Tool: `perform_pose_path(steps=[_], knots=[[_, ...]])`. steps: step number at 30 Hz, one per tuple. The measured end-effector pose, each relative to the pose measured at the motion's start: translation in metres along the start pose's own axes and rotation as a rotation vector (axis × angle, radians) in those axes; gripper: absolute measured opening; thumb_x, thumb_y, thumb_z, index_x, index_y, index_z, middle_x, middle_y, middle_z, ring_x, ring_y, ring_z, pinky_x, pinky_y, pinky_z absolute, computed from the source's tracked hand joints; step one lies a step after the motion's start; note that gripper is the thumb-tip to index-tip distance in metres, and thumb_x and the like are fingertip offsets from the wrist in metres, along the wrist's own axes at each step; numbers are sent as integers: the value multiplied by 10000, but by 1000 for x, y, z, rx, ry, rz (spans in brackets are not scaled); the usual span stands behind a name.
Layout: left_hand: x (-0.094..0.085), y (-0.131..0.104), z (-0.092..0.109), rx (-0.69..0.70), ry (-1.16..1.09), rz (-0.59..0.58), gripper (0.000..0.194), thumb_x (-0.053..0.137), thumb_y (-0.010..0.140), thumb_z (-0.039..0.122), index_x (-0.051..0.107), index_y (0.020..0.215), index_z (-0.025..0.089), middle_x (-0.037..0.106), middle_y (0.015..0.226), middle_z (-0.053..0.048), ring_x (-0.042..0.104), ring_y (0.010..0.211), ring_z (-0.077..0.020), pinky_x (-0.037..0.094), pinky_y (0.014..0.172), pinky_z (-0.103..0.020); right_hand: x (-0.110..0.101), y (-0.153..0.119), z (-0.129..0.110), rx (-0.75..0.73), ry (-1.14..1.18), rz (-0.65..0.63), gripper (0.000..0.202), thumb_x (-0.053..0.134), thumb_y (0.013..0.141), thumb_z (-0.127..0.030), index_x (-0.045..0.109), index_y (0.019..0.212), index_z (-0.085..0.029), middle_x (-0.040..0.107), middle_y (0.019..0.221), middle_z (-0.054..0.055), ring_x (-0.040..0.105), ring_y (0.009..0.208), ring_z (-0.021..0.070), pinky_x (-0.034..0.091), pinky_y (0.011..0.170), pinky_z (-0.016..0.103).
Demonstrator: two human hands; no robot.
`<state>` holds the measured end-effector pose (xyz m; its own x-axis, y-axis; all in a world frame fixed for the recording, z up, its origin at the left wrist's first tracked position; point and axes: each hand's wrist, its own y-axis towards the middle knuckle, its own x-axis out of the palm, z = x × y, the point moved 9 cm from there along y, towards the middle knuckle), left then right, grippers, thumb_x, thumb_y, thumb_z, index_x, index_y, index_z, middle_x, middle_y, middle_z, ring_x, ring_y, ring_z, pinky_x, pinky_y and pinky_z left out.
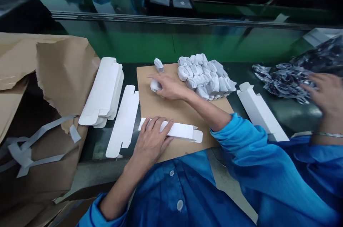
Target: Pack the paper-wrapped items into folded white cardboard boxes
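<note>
My left hand point(151, 139) is closed over a long, narrow white carton point(182, 130), pressing it against the brown cardboard sheet point(171, 153). The carton's right end is open, with its flap sticking out. Farther forward, my right hand point(168, 85) has its thumb and fingers around a small white paper-wrapped packet point(155, 85), partly hidden by the hand. Another wrapped packet point(159, 65) lies just beyond it. To the right, a cluster of several similar packets point(203, 75) sits on the cardboard. One flattened white carton point(124, 121) lies left of my left hand.
A stack of flat white cartons point(100, 89) and torn brown cardboard point(63, 73) are at left. On the right lie a white carton point(259, 112), crumpled dark plastic point(286, 80) and a co-worker's hand point(327, 93). A ledge point(171, 20) runs behind; other people work beyond it.
</note>
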<state>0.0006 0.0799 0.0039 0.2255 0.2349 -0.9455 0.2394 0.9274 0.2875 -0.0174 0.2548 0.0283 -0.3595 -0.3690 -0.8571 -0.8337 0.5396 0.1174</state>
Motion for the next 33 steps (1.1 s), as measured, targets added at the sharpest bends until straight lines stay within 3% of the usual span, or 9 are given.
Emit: perform_pose_path(steps=[4, 7, 10, 13, 18, 22, 24, 29, 33], knots=[[-2, 2, 6, 52, 12, -45, 515, 603, 917, 315, 502, 1406, 187, 593, 1350, -169, 533, 1275, -342, 362, 1126, -579, -31, -82, 26, 140, 331, 237, 336, 587, 741, -141, 612, 1075, -163, 637, 1116, 65, 605, 918, 181, 485, 815, 317], [1, 12, 20, 149, -48, -103, 572, 579, 929, 323, 428, 1473, 228, 535, 1429, -160, 468, 1360, -334, 311, 1167, -581, -34, -159, 48, 322, 217, 328, 174, 640, 755, -191, 591, 921, -171, 650, 976, 59, 606, 902, 204, 477, 821, 343], [10, 24, 40, 289, -115, -182, 536, 516, 957, 277, 415, 1483, 309, 487, 1482, -117, 424, 1399, -313, 309, 1167, -576, -30, -216, 59, 416, 37, 342, 194, 640, 799, -191, 602, 988, -174, 655, 1034, 95, 602, 996, 247, 476, 888, 398], [22, 29, 51, 397, -151, -292, 533, 433, 969, 169, 457, 1442, 413, 455, 1508, -77, 445, 1365, -304, 395, 1079, -549, -28, -246, 57, 439, -45, 342, 275, 639, 829, -181, 603, 1102, -182, 657, 1107, 118, 596, 1073, 279, 483, 927, 443], [22, 29, 50, 432, -217, -345, 509, 431, 966, 143, 573, 1322, 477, 453, 1511, -34, 492, 1280, -293, 435, 941, -479, -50, -277, 22, 364, 65, 516, 284, 681, 856, -205, 615, 1131, -184, 679, 1114, 116, 642, 1034, 240, 533, 876, 380], [13, 27, 53, 443, -273, -273, 379, 485, 952, 165, 714, 1118, 417, 572, 1380, -40, 531, 1190, -277, 421, 894, -449, -24, -270, -5, 160, 281, 266, 298, 649, 887, -165, 628, 1179, -217, 701, 1150, 86, 655, 1046, 199, 548, 898, 353], [14, 25, 55, 455, -273, -272, 386, 478, 940, 132, 738, 1051, 394, 596, 1343, -42, 539, 1173, -266, 418, 878, -439, -9, -262, -6, 135, 277, 224, 280, 628, 900, -154, 636, 1174, -212, 707, 1146, 86, 655, 1045, 204, 547, 926, 381], [17, 25, 51, 442, -231, -235, 443, 500, 906, 83, 712, 1127, 402, 564, 1385, -53, 524, 1210, -289, 415, 884, -465, 14, -249, -9, 237, 221, 424, 310, 503, 950, -163, 626, 1232, -203, 651, 1255, 138, 613, 1182, 273, 508, 1045, 474], [11, 25, 47, 420, -226, -145, 449, 501, 899, 61, 705, 1137, 383, 558, 1385, -75, 537, 1205, -294, 421, 884, -469, 21, -256, -10, 399, 336, 564, 468, 534, 933, -187, 488, 1393, -265, 586, 1324, 123, 618, 1190, 272, 542, 1040, 454]])
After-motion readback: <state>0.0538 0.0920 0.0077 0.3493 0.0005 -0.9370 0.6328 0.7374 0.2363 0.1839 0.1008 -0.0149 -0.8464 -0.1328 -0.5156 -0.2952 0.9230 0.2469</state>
